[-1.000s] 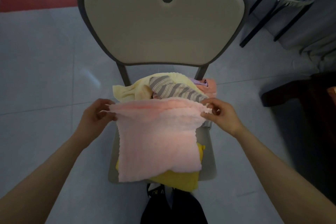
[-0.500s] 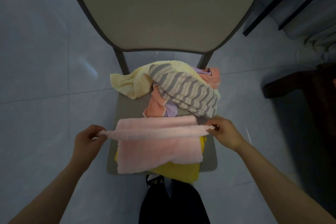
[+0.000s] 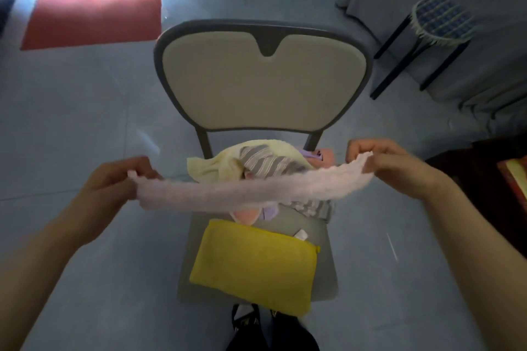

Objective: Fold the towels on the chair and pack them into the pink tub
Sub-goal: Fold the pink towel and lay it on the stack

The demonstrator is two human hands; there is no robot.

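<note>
A pale pink towel (image 3: 251, 189) hangs stretched in the air above the chair (image 3: 265, 85), seen edge-on as a narrow band. My left hand (image 3: 114, 179) pinches its left end and my right hand (image 3: 390, 162) pinches its right end. Under it, on the grey seat, a folded yellow towel (image 3: 253, 265) lies flat at the front. A loose pile sits at the back of the seat: a cream towel (image 3: 211, 165), a grey striped towel (image 3: 268, 162) and bits of peach and purple cloth. The pink tub is not in view.
A round stool (image 3: 442, 23) with a blue checked cover and black legs stands at the back right, beside grey draped fabric. A red mat (image 3: 91, 11) lies on the tiled floor at the back left. Dark furniture (image 3: 484, 168) is at the right edge.
Both hands have lifted the pink towel off the seat and pulled it taut in the air. The folded yellow towel below is now uncovered. The view has tilted up.
</note>
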